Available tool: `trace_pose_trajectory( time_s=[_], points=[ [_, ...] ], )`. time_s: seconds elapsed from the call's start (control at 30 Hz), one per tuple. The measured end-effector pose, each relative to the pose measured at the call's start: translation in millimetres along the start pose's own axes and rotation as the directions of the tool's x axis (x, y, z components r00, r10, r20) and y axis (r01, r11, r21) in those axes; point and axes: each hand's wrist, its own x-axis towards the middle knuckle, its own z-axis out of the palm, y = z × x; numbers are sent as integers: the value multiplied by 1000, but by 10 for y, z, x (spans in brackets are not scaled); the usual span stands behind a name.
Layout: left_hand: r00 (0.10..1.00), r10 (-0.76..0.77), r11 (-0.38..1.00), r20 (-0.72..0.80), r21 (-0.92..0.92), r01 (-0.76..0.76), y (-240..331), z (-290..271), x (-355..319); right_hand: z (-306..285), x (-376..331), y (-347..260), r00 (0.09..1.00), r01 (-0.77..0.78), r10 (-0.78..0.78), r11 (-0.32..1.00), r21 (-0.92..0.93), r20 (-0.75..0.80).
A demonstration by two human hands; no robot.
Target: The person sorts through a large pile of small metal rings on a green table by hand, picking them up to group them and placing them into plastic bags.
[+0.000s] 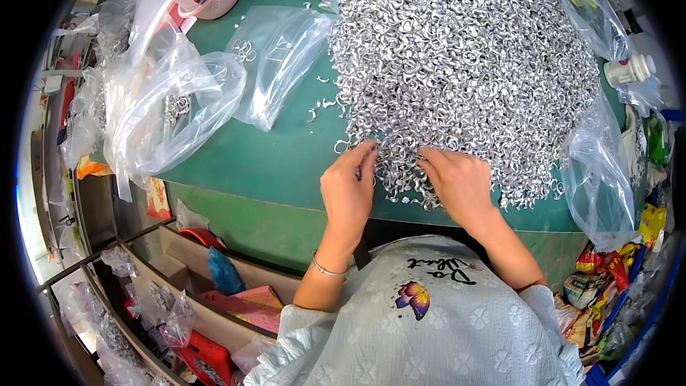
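Light, shallow pinches should suit this pile (pixel 464 64) on the counter (pixel 243 164), toward its right, where left hand (pixel 346 184) and right hand (pixel 461 184) curl at the near edge, whether clamped on pieces I cannot tell.

Green tbl (pixel 279 171) w/ lg pile of silver metal pcs (pixel 457 64), clear plastic bags (pixel 282 57)
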Motion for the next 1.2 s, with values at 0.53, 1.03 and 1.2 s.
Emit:
trace_pose_trajectory(
  time_s=[0.53,1.03,1.2],
  points=[
    [971,-225,974,85,25,224,45,-190,-24,363,458,-224,986,148,-148,989,13,76],
    [975,-208,976,83,-51,213,-29,-208,-44,-54,340,41,804,-548,130,-217,808,581],
    [975,-176,978,135,132,158,51,-132,-79,192,283,-152,985,-173,131,648,742,115]
  ],
)
